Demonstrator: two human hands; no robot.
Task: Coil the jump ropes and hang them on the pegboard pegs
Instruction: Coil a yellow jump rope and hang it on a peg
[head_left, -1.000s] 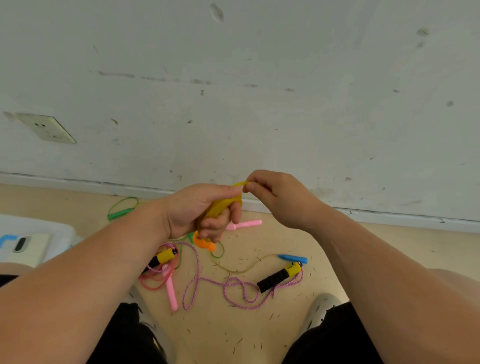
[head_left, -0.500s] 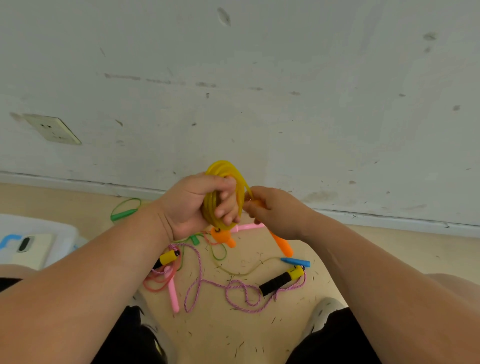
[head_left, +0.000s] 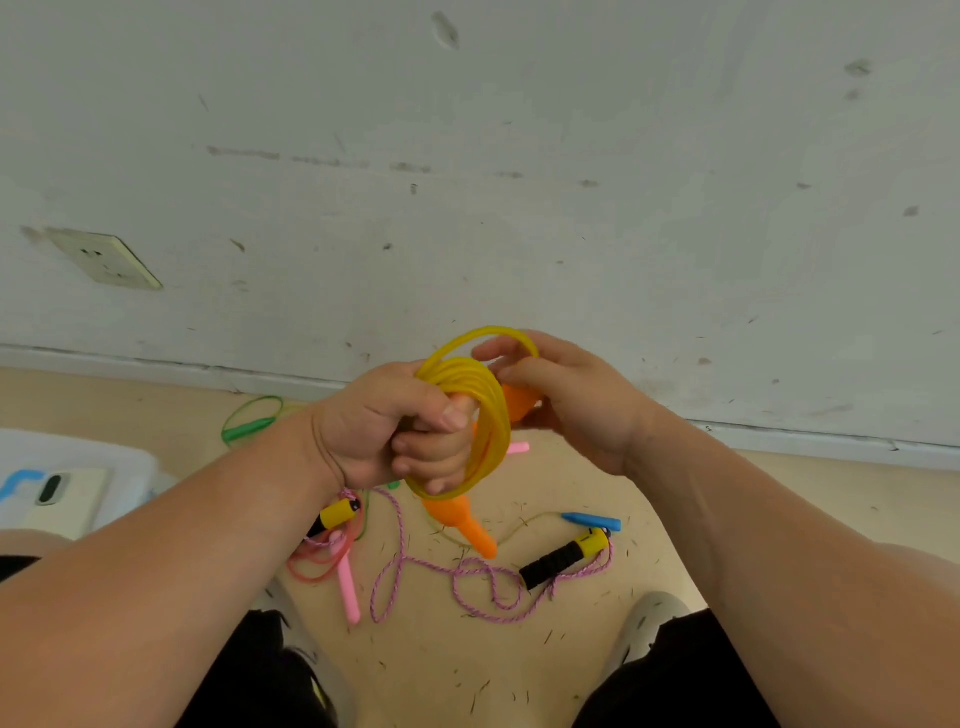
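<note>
Head view: we find the left hand (head_left: 384, 431) clamped in a fist around the yellow rope coil (head_left: 491, 415), which is held in the air above the floor (head_left: 467, 665), in front of the wall's foot. The lower orange handle (head_left: 467, 525) hangs from beneath that fist. The right hand (head_left: 566, 400) grips the upper orange handle (head_left: 517, 402) against the coil's far side, with thumb and forefinger reaching to the top loop. No pegboard is in view. In our judgement the step is securing the coil. The free handle should be passed through the loops and drawn snug while the left fist keeps every turn together, since this slick cord looks apt to spring open. Other ropes lie untouched on the floor, among them the braided pink rope (head_left: 467, 571) and the green rope (head_left: 249, 421), which is nearer the wall. Against the frame half a second back, the right hand is higher and the handle it held pointing downward is now raised against the coil. The loops have spread wider.
</note>
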